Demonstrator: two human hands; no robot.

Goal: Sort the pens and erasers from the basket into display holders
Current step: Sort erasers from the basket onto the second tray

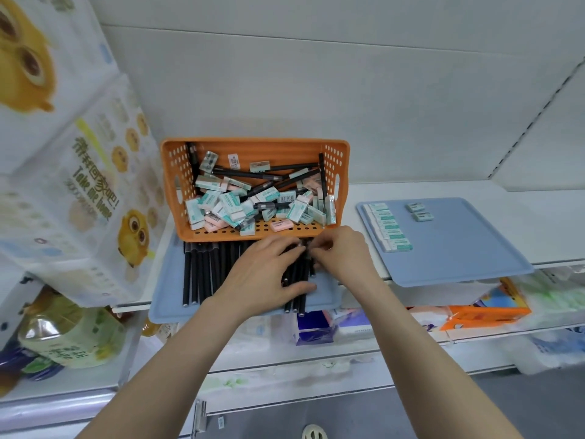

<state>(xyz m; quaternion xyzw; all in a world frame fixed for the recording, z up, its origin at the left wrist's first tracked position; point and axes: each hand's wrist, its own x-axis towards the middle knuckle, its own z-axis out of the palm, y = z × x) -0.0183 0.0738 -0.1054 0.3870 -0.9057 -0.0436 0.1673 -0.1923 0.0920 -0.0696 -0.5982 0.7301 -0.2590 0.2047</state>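
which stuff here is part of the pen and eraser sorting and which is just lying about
In the job: basket, pens, erasers, left tray, right tray, left hand, right hand.
Lying about: tissue packs, bottle, orange packet on the lower shelf.

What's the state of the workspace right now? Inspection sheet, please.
Surface: white shelf carrying left tray and right tray, both blue.
Job's things: orange basket holds an unsorted pile; pens lie in a row on the left tray; eraser row plus two loose erasers on the right tray.
Clutter: nothing seen.
Hands: left hand and right hand both grip pens on the left tray.
Cables: nothing seen.
Surroundings: printed packs at left, packaged goods on the shelf below.
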